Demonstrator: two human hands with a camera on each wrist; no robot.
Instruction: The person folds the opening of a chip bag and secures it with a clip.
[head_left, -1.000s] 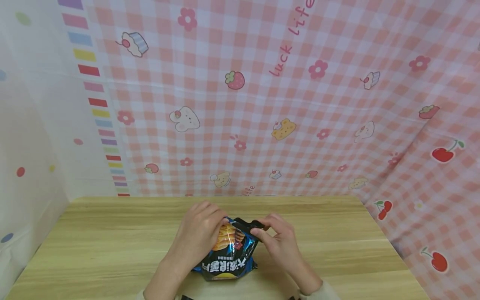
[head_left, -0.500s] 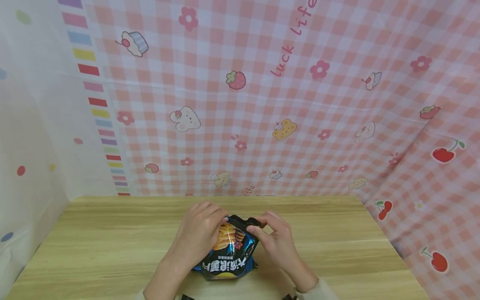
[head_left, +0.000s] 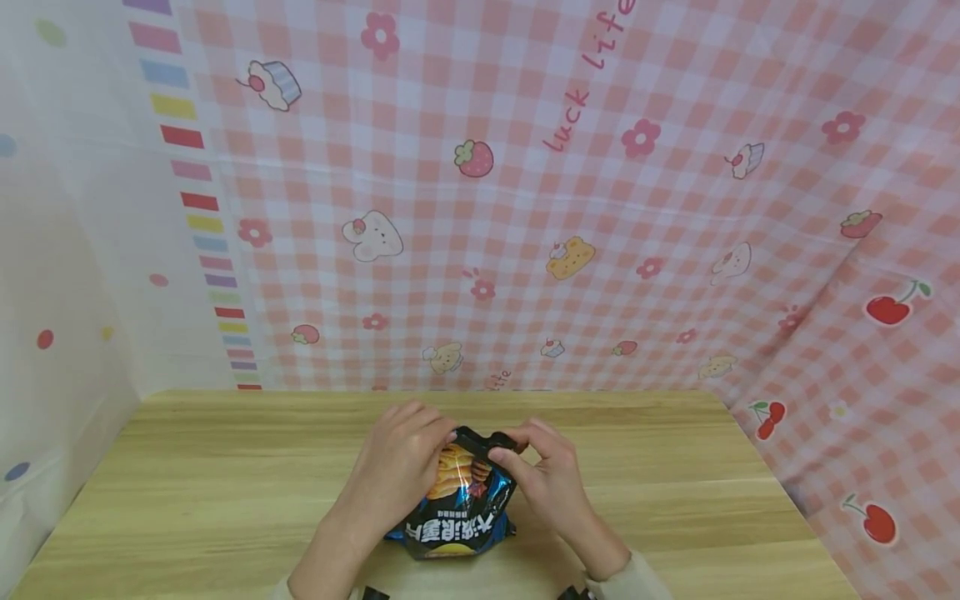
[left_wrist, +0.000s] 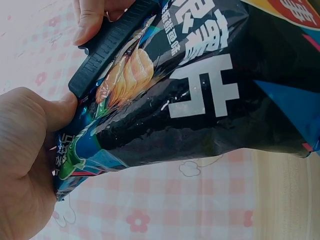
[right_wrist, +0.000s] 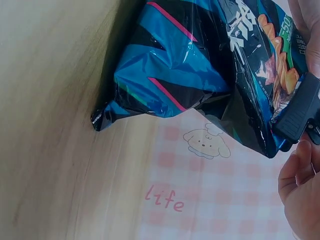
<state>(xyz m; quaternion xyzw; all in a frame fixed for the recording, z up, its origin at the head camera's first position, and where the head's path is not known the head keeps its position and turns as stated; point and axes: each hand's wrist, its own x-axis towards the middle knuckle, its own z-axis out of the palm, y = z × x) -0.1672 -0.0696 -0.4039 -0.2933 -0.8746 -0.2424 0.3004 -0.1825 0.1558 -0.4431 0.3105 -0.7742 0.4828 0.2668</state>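
Observation:
A black and blue bag of potato chips (head_left: 457, 515) stands on the table, its print upside down in the head view. My left hand (head_left: 401, 454) grips the bag's upper left corner, thumb on the front. A black bag clip (head_left: 480, 442) lies along the top edge between both hands. My right hand (head_left: 551, 475) pinches the clip's right end between thumb and index finger. The left wrist view shows the ribbed clip (left_wrist: 107, 52) close to the left thumb (left_wrist: 62, 107). Seen from the right wrist, curled fingers (right_wrist: 300, 175) sit under the clip (right_wrist: 295, 112).
The wooden table (head_left: 225, 492) extends to both sides of the hands. Behind it hangs a pink checked cloth (head_left: 420, 200) with printed cartoons, which also covers the right side. A white dotted cloth (head_left: 67, 250) is on the left.
The right hand has moved slightly left and away with the clip, which now lies straighter along the bag's top edge. The left hand and the bag's lower part have stayed nearly still.

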